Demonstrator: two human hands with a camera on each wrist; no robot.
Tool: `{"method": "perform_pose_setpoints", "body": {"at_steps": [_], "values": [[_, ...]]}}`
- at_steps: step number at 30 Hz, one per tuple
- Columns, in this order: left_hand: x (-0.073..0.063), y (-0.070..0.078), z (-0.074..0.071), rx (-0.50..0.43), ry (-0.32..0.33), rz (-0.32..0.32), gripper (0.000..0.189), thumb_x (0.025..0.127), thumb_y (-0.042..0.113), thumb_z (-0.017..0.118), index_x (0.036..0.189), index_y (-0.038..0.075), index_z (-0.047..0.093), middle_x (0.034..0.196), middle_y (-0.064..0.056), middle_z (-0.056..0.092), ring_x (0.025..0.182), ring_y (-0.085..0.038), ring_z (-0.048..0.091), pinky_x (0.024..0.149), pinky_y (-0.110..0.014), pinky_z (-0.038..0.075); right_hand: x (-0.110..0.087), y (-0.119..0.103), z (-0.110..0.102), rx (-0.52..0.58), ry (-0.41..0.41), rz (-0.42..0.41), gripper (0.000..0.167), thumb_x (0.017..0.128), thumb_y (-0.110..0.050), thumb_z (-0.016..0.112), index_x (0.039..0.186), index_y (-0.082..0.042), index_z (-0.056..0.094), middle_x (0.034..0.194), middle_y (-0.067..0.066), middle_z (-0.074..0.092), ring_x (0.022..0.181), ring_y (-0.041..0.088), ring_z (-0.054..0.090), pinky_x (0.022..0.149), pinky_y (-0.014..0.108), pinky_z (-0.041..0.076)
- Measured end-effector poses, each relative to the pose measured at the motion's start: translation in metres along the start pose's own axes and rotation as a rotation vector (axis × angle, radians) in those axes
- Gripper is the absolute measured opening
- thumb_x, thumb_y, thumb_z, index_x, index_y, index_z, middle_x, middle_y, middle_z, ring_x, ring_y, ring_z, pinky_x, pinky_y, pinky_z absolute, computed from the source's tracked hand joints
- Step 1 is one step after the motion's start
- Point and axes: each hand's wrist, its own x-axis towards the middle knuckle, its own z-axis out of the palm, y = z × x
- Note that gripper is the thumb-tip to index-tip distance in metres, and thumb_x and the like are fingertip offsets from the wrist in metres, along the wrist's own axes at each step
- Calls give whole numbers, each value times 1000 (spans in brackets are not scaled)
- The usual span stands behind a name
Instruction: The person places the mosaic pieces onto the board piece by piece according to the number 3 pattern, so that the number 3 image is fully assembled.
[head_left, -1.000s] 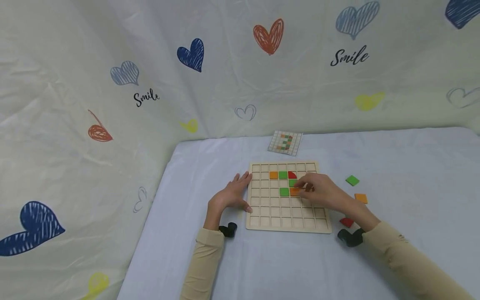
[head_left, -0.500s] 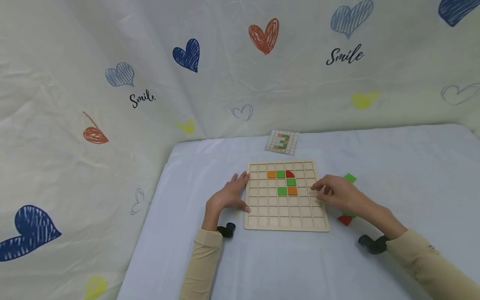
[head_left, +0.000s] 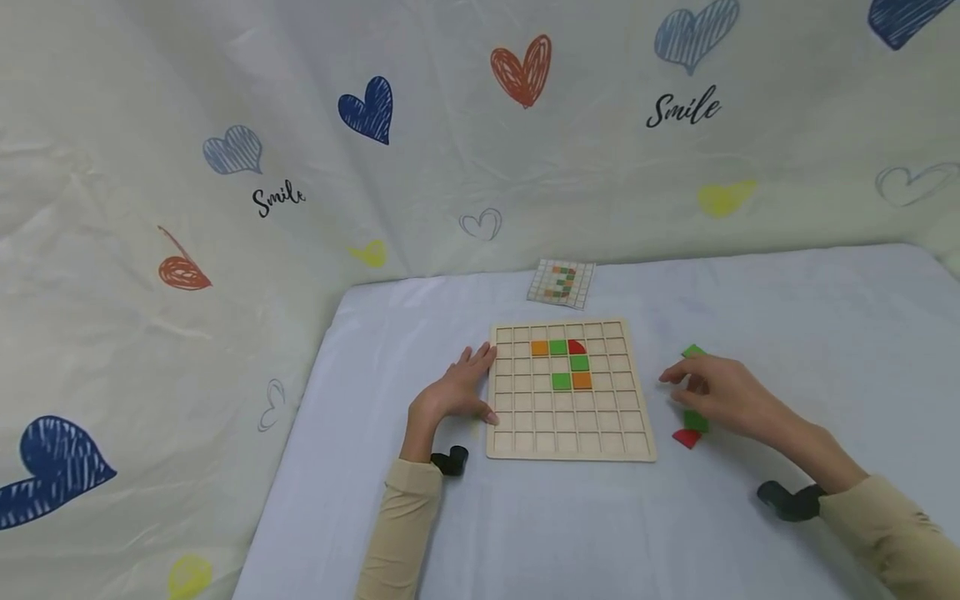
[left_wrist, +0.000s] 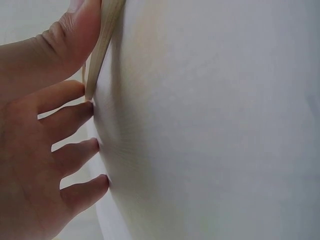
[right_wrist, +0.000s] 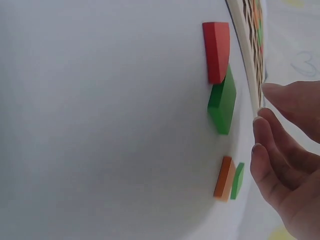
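A wooden grid board [head_left: 570,446] lies on the white table, with orange, green and red tiles set in its upper middle squares. My left hand [head_left: 457,390] rests at the board's left edge, fingers spread and thumb [left_wrist: 75,35] against the rim. To the right of the board, my right hand [head_left: 723,392] hovers over the loose pieces, its fingers loosely bent and holding nothing. Beneath and beside it lie a red quarter-round tile [right_wrist: 216,52], a green tile [right_wrist: 223,105], an orange tile [right_wrist: 225,177] and another green tile [right_wrist: 238,181]. In the head view the hand hides the orange one.
A small pattern card [head_left: 561,283] with a coloured grid design lies behind the board. A white cloth [head_left: 420,192] printed with hearts hangs behind the table. Black wrist cameras [head_left: 791,500] are worn at both sleeves.
My right hand has left the orange tile in the board and moved right, off the board to above the loose pieces. My left hand has stayed at the board's edge.
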Motion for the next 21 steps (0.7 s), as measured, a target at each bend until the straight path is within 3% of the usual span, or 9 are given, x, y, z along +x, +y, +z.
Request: {"method": "perform_pose_setpoints", "body": {"at_steps": [11, 18, 21], "values": [[0, 0, 0, 1, -2, -5, 116, 78, 19, 91, 166, 11, 16, 174, -4, 6, 161, -29, -4, 131, -50, 6, -24, 20, 2, -28, -14, -6, 25, 81, -7, 84, 105, -7, 76, 100, 0, 73, 81, 2, 56, 68, 21, 54], [-1, 1, 0, -1, -1, -4, 115, 78, 18, 91, 166, 11, 16, 174, -4, 6, 161, -30, -3, 131, -50, 6, -30, 24, 6, -41, -13, -53, 26, 77, -2, 85, 100, -10, 76, 93, -6, 66, 75, -2, 47, 64, 20, 51], [-1, 2, 0, -1, -1, -4, 116, 78, 19, 91, 166, 11, 16, 174, -4, 6, 161, -30, -3, 131, -51, 6, -31, 24, 5, -33, -11, -44, 25, 76, -3, 86, 97, -9, 74, 91, -6, 66, 75, -2, 51, 66, 21, 53]]}}
